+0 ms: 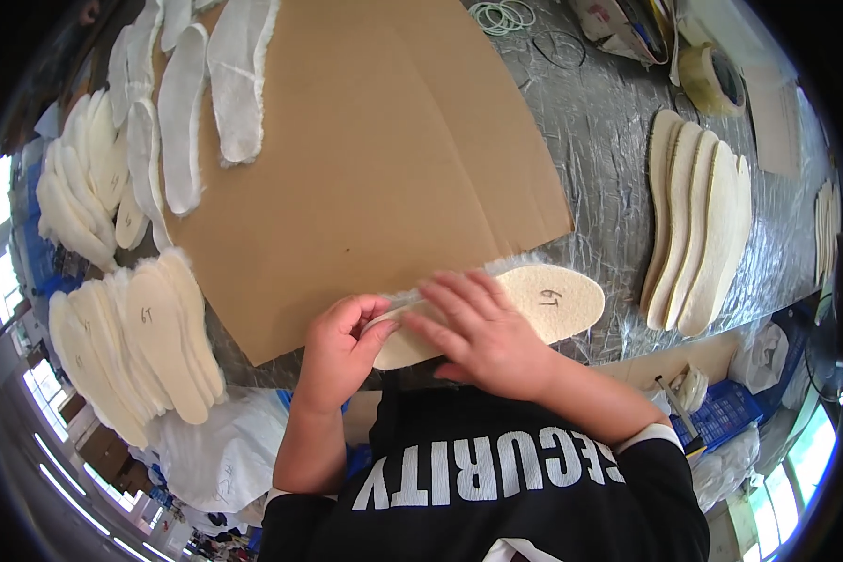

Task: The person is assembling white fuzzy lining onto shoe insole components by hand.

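A cream insole with a handwritten mark lies across the near edge of the table, its rounded wide end to the right. White fluff shows along its far side. My left hand pinches the narrower left end between thumb and fingers. Across the insole's middle rests my right hand, its fingers stretched out, slightly blurred, and covering part of the surface. Beneath the far edge of the insole is a large brown cardboard sheet.
Fluffy white insoles lie at the far left of the cardboard. Stacked cream insoles sit at left, with another stack at right. A tape roll and pale green bands lie at the back. A blue crate stands below right.
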The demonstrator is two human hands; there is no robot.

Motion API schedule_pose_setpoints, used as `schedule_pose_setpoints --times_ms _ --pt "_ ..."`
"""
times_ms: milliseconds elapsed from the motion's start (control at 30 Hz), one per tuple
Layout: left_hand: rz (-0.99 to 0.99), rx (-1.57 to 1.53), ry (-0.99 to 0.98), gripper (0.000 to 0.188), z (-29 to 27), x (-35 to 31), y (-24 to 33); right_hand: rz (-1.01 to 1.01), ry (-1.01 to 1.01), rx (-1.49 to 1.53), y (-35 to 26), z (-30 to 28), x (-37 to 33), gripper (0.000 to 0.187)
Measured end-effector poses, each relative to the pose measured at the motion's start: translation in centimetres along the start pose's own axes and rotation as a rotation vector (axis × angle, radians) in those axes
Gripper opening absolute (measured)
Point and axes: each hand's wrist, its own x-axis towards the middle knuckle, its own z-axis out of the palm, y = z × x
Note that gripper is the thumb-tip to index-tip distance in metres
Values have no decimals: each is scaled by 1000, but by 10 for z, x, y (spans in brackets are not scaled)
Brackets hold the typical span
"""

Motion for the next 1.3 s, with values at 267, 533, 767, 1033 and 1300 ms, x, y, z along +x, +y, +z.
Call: schedule_pose_setpoints --times_ms 267,533,767,1033,1300 --pt "-248 -276 321 22 -20 -29 -34 -57 48 215 -1 0 12 76" --pt "-399 -525 79 20 -1 -27 -44 -77 49 208 -4 5 9 87" --pt "-206 -494 95 14 17 -30 -59 -66 47 220 -9 4 11 78" --pt "-97 -1009 50 14 29 -35 -58 -83 53 209 -5 3 8 76" --pt "-101 -1200 -15 13 31 -35 -64 -91 63 177 -6 4 8 77"
